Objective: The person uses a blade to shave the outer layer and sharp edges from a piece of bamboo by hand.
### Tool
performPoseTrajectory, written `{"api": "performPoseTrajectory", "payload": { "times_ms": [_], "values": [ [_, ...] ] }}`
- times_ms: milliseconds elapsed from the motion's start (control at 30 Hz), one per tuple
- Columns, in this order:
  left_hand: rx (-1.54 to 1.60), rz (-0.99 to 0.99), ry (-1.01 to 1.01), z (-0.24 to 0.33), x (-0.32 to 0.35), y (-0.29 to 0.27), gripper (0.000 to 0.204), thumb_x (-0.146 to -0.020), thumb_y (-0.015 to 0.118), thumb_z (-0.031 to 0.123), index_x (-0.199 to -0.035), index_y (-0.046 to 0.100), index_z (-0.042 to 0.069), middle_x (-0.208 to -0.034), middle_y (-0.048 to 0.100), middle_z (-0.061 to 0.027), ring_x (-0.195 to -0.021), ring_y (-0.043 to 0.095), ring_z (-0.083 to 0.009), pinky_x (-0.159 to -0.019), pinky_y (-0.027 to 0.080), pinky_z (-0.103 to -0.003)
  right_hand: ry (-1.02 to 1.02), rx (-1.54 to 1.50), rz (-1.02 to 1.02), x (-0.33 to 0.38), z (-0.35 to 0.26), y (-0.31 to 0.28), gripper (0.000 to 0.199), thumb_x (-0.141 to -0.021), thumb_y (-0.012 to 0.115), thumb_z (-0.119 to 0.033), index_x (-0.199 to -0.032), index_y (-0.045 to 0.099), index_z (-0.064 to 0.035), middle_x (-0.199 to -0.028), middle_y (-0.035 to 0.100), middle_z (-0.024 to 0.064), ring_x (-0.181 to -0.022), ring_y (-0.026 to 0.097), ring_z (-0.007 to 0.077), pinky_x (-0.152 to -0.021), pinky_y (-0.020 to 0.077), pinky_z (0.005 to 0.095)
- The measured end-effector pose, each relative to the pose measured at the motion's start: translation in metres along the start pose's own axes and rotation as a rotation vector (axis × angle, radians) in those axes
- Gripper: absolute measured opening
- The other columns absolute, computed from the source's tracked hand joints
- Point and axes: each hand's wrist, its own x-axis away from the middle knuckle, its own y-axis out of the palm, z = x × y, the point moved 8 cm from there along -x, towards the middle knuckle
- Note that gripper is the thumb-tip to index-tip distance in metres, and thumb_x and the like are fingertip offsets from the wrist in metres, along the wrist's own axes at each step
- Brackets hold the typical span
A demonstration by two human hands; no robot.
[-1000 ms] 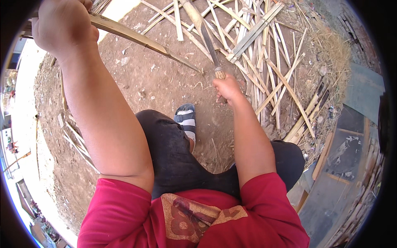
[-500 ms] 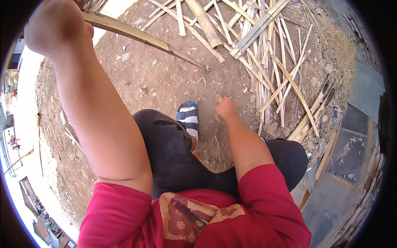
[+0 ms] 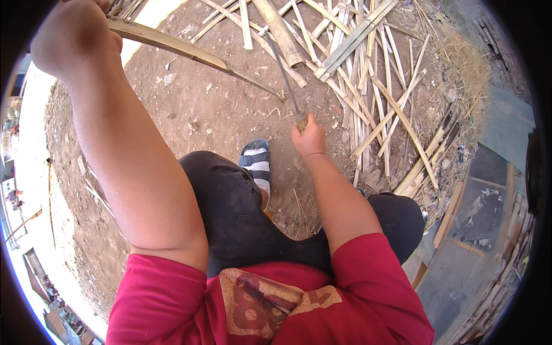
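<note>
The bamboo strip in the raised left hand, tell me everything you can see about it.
The bamboo strip is a long, thin, pale tan sliver, slightly curved, with a smooth, glossy outer face. Its thicker end is gripped in the left hand, held high at the upper left. From there it slants down and right above the bare dirt, narrowing to a fine point near the knife blade held by the right hand. Whether tip and blade touch is unclear.
</note>
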Motion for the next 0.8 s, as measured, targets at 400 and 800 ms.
{"api": "performPoseTrajectory", "payload": {
  "times_ms": [400, 800],
  "values": [
    [0.056, 0.005, -0.056, 0.002, 0.015, 0.003, 0.008, -0.097, 0.042, 0.001, -0.09, 0.044, -0.001, -0.072, 0.046, -0.0058, -0.06, 0.048, -0.0143, -0.059, 0.044, -0.029, 0.553, -0.335, -0.474, -0.014, 0.028, 0.0, 0.026, -0.078, 0.065, -0.015, -0.096, 0.065, 0.0032, -0.08, 0.067, 0.0153, -0.068, 0.064, 0.025, -0.066, 0.0514, 0.0377],
    [0.131, -0.003, -0.063, 0.0, 0.017, 0.011, 0.015, -0.098, 0.039, 0.001, -0.084, 0.044, 0.001, -0.071, 0.045, -0.0048, -0.058, 0.044, -0.0127, -0.054, 0.037, -0.029, 0.2, 0.272, -0.091, 0.021, 0.114, 0.058, 0.035, -0.079, 0.064, -0.016, -0.109, 0.065, 0.0021, -0.101, 0.071, 0.0237, -0.091, 0.071, 0.0352, -0.076, 0.0536, 0.0484]
  ]
}}
